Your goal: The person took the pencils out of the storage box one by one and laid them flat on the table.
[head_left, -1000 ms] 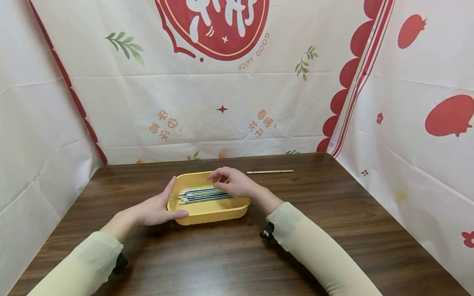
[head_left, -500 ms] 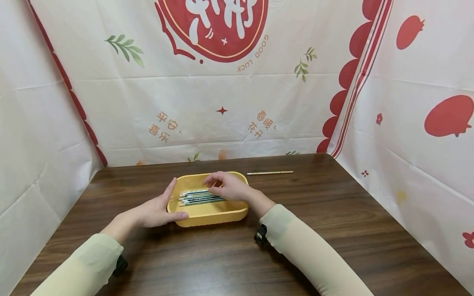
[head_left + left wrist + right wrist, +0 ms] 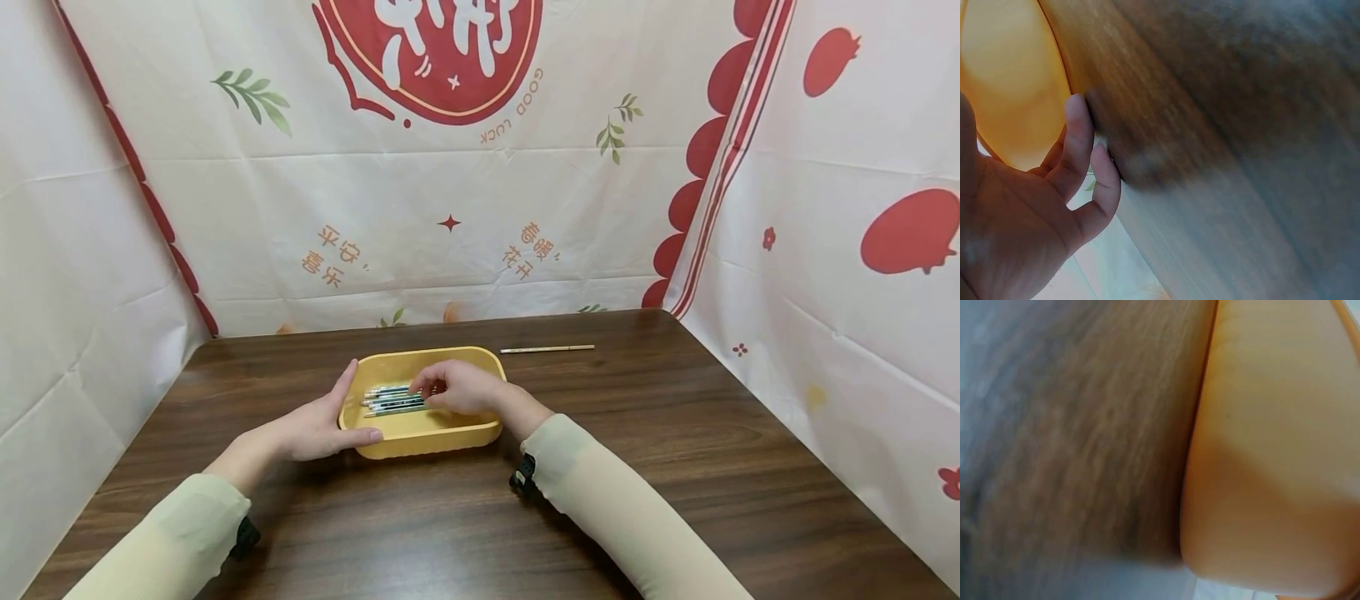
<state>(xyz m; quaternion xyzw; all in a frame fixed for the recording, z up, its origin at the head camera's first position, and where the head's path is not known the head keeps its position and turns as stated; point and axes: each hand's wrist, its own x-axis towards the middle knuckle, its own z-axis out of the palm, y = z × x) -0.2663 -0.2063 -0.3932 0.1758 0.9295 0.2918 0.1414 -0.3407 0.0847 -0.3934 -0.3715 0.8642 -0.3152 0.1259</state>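
Observation:
A yellow plastic basket (image 3: 420, 450) stands on the table in the head view, with several pencils (image 3: 393, 403) lying side by side in it. My left hand (image 3: 315, 425) holds the basket's left end, thumb over the front rim and fingers round the back corner. The left wrist view shows bent fingers of the left hand (image 3: 1079, 169) against the basket's outer wall (image 3: 1016, 75). My right hand (image 3: 465, 387) reaches down inside the basket, bent fingertips at the pencils; it hides their right ends, and I cannot tell whether it pinches one. Only the basket's wall (image 3: 1266, 444) and the table fill the right wrist view.
One light-coloured pencil (image 3: 547, 349) lies alone on the dark wooden table (image 3: 420, 533), behind and right of the basket. A white printed cloth (image 3: 420, 192) hangs at the table's back and sides.
My right hand has moved left and down, from over the basket's right part to the pencils. The left hand and the basket have stayed nearly in place.

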